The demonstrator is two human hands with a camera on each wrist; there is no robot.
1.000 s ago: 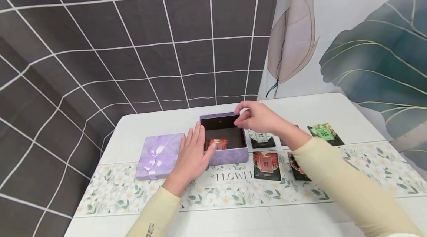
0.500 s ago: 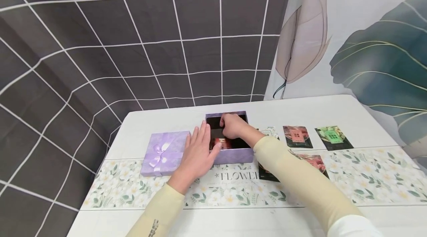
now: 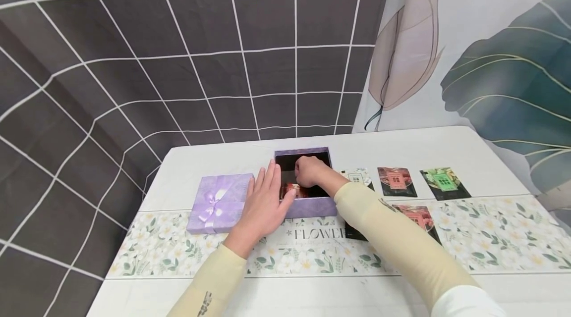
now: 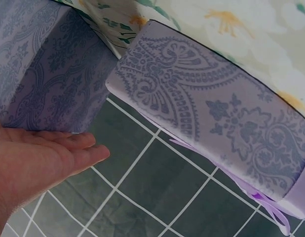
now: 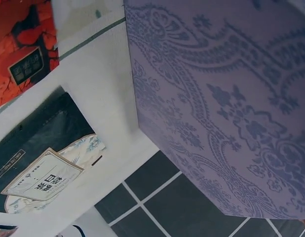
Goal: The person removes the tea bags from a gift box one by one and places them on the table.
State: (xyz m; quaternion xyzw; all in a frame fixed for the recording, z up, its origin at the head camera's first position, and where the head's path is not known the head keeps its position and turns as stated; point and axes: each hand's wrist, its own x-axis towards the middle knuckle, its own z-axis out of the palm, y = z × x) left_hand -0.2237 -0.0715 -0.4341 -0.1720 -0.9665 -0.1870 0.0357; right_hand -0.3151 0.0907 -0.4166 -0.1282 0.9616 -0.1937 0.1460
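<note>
An open purple patterned box (image 3: 311,207) with a dark interior stands on the table. Inside, near its front wall, lies a red-and-black sachet (image 3: 296,191). My left hand (image 3: 263,203) lies along the box's left side with its fingers straight; in the left wrist view the same hand (image 4: 39,155) touches the patterned wall. My right hand (image 3: 310,171) reaches down into the box with bent fingers. Its fingertips are hidden, so whether they hold anything does not show. The right wrist view is mostly filled by the box's outer wall (image 5: 226,113).
The purple lid (image 3: 220,203) with a ribbon bow lies left of the box. To the right are a white-and-black sachet (image 3: 358,176), a red-brown one (image 3: 397,181), a green one (image 3: 445,183) and red ones (image 3: 419,217), partly under my right arm. A floral runner (image 3: 156,242) crosses the table.
My right hand has gone from the box's right rim down into the box, and has hardly moved over the last half second. My left hand stays at the box's left side.
</note>
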